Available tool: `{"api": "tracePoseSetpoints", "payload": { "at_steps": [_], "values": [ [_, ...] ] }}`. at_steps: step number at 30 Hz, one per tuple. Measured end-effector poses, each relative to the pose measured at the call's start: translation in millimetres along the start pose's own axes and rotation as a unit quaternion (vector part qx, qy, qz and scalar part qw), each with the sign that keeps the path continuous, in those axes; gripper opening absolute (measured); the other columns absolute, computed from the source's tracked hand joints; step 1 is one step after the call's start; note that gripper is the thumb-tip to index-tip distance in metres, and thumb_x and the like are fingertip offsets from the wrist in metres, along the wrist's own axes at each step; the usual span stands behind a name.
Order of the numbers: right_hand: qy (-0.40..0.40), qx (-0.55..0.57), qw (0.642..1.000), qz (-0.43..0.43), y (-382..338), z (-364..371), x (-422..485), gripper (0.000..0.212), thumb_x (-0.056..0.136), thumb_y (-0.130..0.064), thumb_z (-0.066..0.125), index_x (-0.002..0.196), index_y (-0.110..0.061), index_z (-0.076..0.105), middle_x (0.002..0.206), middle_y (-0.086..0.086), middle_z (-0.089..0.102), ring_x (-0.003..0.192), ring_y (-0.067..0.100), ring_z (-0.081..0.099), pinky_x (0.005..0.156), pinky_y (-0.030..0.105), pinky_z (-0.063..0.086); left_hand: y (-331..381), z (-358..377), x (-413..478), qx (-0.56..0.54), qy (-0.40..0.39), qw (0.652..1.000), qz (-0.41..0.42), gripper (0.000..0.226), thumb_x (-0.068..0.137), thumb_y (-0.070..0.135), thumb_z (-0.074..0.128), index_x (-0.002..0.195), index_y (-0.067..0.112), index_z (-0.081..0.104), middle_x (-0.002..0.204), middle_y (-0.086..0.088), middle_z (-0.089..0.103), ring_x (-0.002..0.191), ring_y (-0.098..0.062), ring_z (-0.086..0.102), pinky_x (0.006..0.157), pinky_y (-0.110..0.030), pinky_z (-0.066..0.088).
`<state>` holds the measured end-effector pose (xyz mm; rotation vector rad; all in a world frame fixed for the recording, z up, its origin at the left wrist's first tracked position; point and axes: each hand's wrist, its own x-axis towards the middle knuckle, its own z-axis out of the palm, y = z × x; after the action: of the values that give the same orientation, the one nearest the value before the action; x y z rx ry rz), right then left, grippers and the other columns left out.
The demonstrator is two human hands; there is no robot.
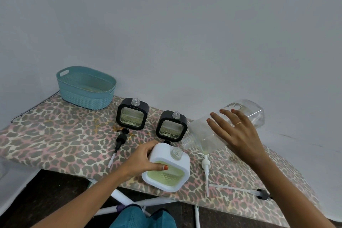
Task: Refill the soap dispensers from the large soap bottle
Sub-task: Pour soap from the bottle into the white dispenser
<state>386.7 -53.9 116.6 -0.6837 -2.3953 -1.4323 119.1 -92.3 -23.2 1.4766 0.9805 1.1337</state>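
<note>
Left hand point(143, 161): wrapped around the left side of the white dispenser point(167, 167), thumb across its front window, fingers behind — holding it tilted at the near edge of the board point(55, 135).
Right hand point(235, 131): fingers spread over the side of the big bottle point(222, 126), palm pressed on it; whether the thumb curls underneath cannot be told.
Big bottle: clear, nearly empty, tipped on its side with the base up and to the right, its threaded mouth pointing down-left and sitting just beside the white dispenser's open neck; a little green soap pools near the shoulder.
White dispenser: cap off, window showing pale green soap, between the two hands and nearest the person.
Black dispensers: two, upright and uncapped — one point(132, 114) left of centre, one point(171, 126) just behind the white dispenser and touching the big bottle's side in this view.
Black pump point(120, 139): lying flat in front of the left black dispenser, apart from both hands.
White pump point(206, 166): lying on the board below the big bottle's mouth, right of the white dispenser.
Long pump point(240, 189): flat near the board's right front edge.
Basket point(86, 87): teal, far left corner, well apart from the hands.
</note>
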Motion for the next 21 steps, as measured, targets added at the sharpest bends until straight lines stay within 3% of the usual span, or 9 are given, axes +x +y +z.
{"api": "tracePoseSetpoints", "payload": {
  "at_steps": [6,10,13,17,21],
  "values": [
    [0.018,-0.002,1.0,-0.011,1.1,-2.5,2.9,0.044,0.08,0.009,0.055,0.119,-0.011,0.049,0.116,0.009,0.066,0.103,0.033,0.063,0.092,0.045,0.039,-0.9,-0.5,0.3,0.0,-0.002,1.0,-0.002,0.065,0.038,0.053,0.085,0.093,0.027,0.061,0.087,0.008,0.068,0.086,-0.006,0.065,0.069,-0.019,0.052],
    [0.015,-0.004,1.0,-0.01,2.3,-3.5,5.4,0.039,0.089,0.01,0.036,0.118,-0.011,0.05,0.115,0.009,0.066,0.104,0.033,0.063,0.092,0.045,0.039,0.4,0.4,1.5,0.006,-0.002,1.0,-0.005,0.057,0.043,0.041,0.082,0.094,0.026,0.06,0.089,0.001,0.066,0.086,-0.005,0.065,0.07,-0.019,0.052],
    [0.012,-0.004,1.0,-0.01,2.5,-5.1,6.2,0.04,0.092,0.01,0.028,0.118,-0.011,0.049,0.115,0.009,0.066,0.103,0.033,0.063,0.092,0.044,0.038,-1.0,0.2,1.3,0.005,-0.006,1.0,-0.006,0.066,0.039,0.049,0.085,0.096,0.025,0.061,0.092,0.0,0.067,0.089,-0.008,0.065,0.071,-0.022,0.053],
    [0.011,-0.004,1.0,-0.014,2.6,-6.5,7.7,0.041,0.093,0.009,0.024,0.119,-0.011,0.049,0.115,0.009,0.067,0.102,0.032,0.064,0.093,0.044,0.037,-4.4,0.3,1.8,0.013,-0.005,1.0,-0.011,0.068,0.04,0.05,0.085,0.098,0.024,0.061,0.096,-0.004,0.067,0.093,-0.016,0.066,0.079,-0.034,0.056],
    [0.017,-0.009,1.0,-0.02,4.6,-6.1,8.8,0.041,0.089,0.01,0.031,0.12,-0.012,0.049,0.116,0.008,0.066,0.104,0.033,0.063,0.093,0.044,0.037,-6.4,0.6,2.8,0.012,-0.003,1.0,-0.014,0.075,0.037,0.058,0.083,0.099,0.024,0.061,0.097,-0.004,0.067,0.093,-0.018,0.066,0.078,-0.033,0.056]
  ]
}}
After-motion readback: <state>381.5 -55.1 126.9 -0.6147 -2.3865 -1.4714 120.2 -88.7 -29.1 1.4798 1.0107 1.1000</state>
